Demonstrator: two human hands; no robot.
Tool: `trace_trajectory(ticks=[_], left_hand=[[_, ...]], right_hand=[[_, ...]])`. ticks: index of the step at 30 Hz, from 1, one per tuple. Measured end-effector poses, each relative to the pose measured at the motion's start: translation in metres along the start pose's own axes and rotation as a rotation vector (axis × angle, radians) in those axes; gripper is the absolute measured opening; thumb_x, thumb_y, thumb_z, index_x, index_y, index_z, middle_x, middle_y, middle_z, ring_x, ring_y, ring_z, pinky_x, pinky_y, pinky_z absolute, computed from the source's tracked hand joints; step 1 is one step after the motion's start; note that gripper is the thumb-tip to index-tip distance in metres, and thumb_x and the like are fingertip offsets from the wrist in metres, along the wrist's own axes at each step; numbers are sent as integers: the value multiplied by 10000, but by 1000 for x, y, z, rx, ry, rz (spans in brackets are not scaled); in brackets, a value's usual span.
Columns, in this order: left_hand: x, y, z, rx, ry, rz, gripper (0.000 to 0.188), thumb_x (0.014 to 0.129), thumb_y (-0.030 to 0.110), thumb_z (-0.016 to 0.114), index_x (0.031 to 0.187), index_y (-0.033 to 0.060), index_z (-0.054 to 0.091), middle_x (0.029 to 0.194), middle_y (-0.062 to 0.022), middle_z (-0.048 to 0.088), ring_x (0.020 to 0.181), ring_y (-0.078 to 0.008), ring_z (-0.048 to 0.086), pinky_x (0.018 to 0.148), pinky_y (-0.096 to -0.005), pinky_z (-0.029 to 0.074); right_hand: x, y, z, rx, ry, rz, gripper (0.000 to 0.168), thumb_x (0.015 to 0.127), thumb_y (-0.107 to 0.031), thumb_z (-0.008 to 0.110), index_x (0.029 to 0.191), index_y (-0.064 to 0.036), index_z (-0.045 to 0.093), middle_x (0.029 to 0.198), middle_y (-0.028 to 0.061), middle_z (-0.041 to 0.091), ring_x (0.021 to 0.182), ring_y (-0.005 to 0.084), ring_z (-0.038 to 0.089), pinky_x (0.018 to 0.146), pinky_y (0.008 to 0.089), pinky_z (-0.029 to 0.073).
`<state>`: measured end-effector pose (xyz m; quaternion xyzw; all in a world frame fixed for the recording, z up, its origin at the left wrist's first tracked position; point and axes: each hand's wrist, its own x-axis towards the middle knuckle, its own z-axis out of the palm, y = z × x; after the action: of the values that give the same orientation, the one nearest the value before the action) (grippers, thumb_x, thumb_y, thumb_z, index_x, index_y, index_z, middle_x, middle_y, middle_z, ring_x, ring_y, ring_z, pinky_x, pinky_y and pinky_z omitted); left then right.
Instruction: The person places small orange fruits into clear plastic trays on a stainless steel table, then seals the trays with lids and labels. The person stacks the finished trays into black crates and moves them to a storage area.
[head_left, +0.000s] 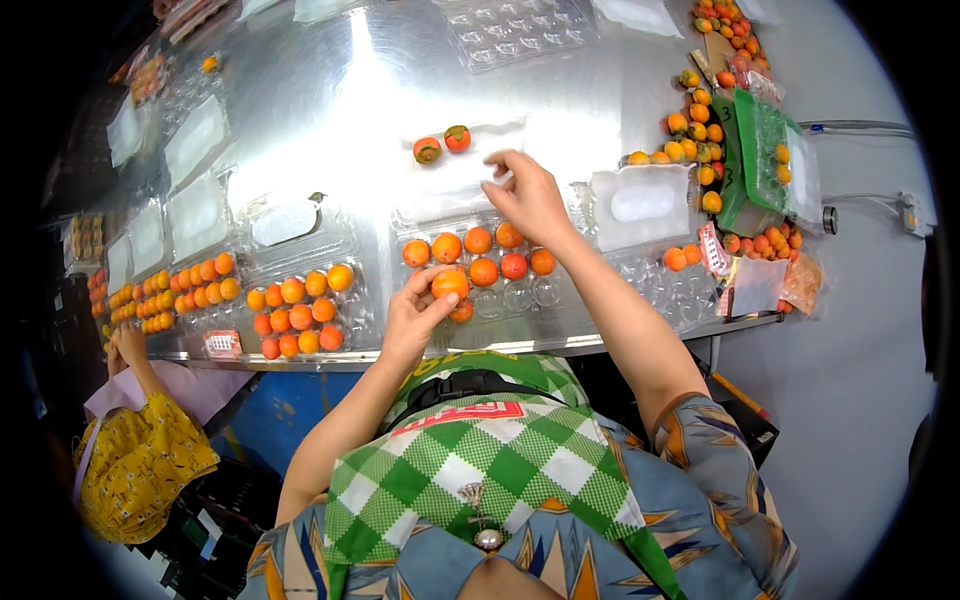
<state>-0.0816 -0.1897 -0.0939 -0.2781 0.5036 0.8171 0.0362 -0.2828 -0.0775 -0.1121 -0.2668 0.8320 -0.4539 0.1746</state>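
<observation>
Between the thumb and fingers of my left hand (411, 319) is an orange persimmon (450, 285), held over the lower left of a clear plastic tray (517, 296). Rows of orange and red persimmons (478, 240) fill much of that tray, and some round cups at its lower right hold no fruit. My right hand (529, 196) hovers above the tray's upper edge, fingers curled and apart with nothing seen in them. Beyond it, two persimmons with green calyxes (457, 138) lie on the tray's raised lid, near a pale liner.
Filled trays (300, 315) stand at the left, where a co-worker in a yellow floral top (142, 465) has hands on the trays. At the right are loose persimmons (697, 131), a green box (742, 161) and a tray with a white liner (643, 204). Empty moulded trays (517, 30) lie at the back.
</observation>
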Motion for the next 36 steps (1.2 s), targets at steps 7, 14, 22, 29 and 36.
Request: trace_trajectory(ticks=[7, 14, 22, 29, 36], left_hand=[[5, 4, -5, -22, 11, -34, 390, 813, 65, 640, 1177, -12, 523, 1142, -77, 563, 1029, -140, 550, 903, -276, 435], [7, 11, -3, 36, -36, 9, 424, 798, 37, 633, 1200, 2, 500, 1170, -82, 552, 1047, -148, 546, 916, -284, 428], [4, 1, 1, 85, -128, 8, 396, 802, 37, 646, 1171, 15, 506, 1100, -49, 565, 966, -96, 557, 810, -239, 468], [3, 4, 17, 985, -205, 484, 405, 687, 60, 701, 1064, 33, 557, 975, -89, 579, 883, -250, 573, 736, -325, 471], [12, -23, 27, 1319, -341, 745, 314, 660, 54, 654, 962, 27, 570, 916, -78, 515, 856, -257, 523, 736, -361, 438]], right_hand=[[69, 23, 49, -418, 71, -156, 364, 700, -27, 628, 1046, -131, 579, 969, 115, 500, 861, 271, 560, 722, 358, 490], [40, 21, 34, 207, 55, 71, 256, 778, -41, 605, 1022, -65, 535, 872, 88, 565, 707, 203, 579, 646, 318, 498], [-71, 12, -17, 1338, -255, 647, 404, 934, -387, 337, 1082, -42, 487, 715, 79, 546, 586, 166, 522, 566, 282, 437], [-126, 11, -19, 1504, -213, 612, 390, 943, -403, 373, 1029, -51, 516, 740, 60, 540, 627, 176, 520, 596, 302, 440], [-146, 18, -15, 1487, -241, 616, 429, 931, -408, 414, 1109, -27, 499, 857, 90, 549, 774, 174, 523, 701, 308, 438]])
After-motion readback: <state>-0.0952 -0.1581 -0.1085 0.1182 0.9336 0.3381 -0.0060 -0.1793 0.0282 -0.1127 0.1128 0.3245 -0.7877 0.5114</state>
